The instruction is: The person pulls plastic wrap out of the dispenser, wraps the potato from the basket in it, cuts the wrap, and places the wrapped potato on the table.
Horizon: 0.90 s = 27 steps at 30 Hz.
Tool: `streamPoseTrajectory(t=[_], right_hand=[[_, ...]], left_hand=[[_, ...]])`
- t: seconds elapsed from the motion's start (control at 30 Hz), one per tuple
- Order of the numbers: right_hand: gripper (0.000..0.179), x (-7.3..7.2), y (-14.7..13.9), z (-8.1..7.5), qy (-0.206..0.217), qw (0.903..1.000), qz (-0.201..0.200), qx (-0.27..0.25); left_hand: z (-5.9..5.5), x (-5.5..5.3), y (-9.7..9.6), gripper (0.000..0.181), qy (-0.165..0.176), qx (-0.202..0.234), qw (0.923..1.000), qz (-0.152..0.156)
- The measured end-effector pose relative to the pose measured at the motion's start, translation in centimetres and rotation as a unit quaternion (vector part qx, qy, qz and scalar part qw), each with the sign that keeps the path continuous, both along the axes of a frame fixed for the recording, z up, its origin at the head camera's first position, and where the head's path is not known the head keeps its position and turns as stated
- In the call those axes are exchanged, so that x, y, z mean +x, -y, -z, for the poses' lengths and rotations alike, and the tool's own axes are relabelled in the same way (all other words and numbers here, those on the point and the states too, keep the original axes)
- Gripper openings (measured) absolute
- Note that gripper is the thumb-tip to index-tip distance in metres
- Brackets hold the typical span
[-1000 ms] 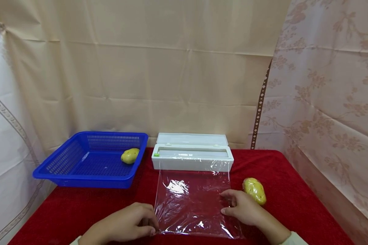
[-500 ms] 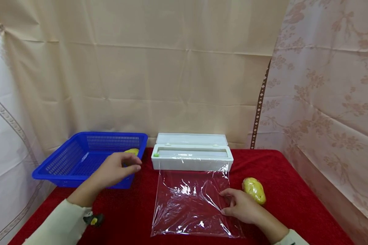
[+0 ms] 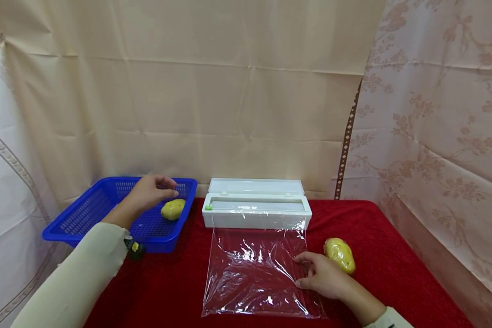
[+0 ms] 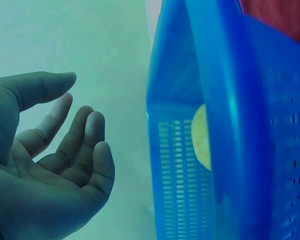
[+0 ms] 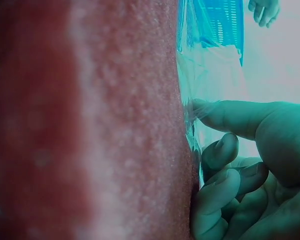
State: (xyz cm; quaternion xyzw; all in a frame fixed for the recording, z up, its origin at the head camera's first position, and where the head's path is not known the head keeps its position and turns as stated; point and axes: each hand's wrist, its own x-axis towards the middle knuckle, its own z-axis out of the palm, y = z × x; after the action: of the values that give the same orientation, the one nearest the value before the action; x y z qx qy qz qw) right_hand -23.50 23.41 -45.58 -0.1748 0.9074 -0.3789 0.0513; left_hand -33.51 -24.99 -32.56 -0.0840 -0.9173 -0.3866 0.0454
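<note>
My left hand hovers above the blue basket, fingers and thumb apart with nothing between them. Just beyond the fingertips, a bare yellow potato lies inside the basket; the left wrist view shows that potato partly hidden by the basket rim. My right hand rests on the right edge of a clear sheet of plastic wrap spread over the table. In the right wrist view its thumb touches the wrap, apart from the loosely bent fingers. The wrap runs from a white dispenser box with its lid raised.
Another potato, wrapped in clear film, lies right beside my right hand. A red cloth covers the table. Beige curtain hangs behind the table, and patterned cloth hangs on the right.
My left hand has let go of the wrap's left corner and moved up and left over the basket. The wrap has wrinkled slightly. My right hand stays in place.
</note>
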Motion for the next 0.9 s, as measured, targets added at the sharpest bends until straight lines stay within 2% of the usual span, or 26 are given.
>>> streamPoseTrajectory(t=[0.2,0.3,0.43,0.63,0.77,0.9], right_hand=[[0.054,0.1,-0.1,-0.1,0.0,1.0,0.001,-0.002],[0.053,0.1,-0.2,-0.1,-0.004,1.0,-0.001,-0.001],[0.053,0.0,-0.2,-0.1,-0.01,0.9999,-0.002,0.001],[0.053,-0.1,-0.2,0.1,-0.015,0.9999,-0.006,0.0],[0.054,-0.2,-0.2,0.3,-0.01,0.9999,-0.011,-0.006],[0.054,-0.1,-0.3,0.4,-0.004,0.9999,-0.01,-0.013]], left_hand=[[-0.1,-2.2,0.7,0.048,0.018,0.027,0.9994,-0.012],[0.0,-3.0,1.1,0.052,0.039,0.044,0.998,-0.021],[0.4,-3.9,1.4,0.06,0.104,0.063,0.9923,-0.023],[1.2,-5.1,2.2,0.073,0.212,0.069,0.9747,-0.019],[1.7,-5.2,2.5,0.077,0.247,0.065,0.9664,-0.035],[2.3,-5.4,2.7,0.076,0.26,0.046,0.9643,-0.024]])
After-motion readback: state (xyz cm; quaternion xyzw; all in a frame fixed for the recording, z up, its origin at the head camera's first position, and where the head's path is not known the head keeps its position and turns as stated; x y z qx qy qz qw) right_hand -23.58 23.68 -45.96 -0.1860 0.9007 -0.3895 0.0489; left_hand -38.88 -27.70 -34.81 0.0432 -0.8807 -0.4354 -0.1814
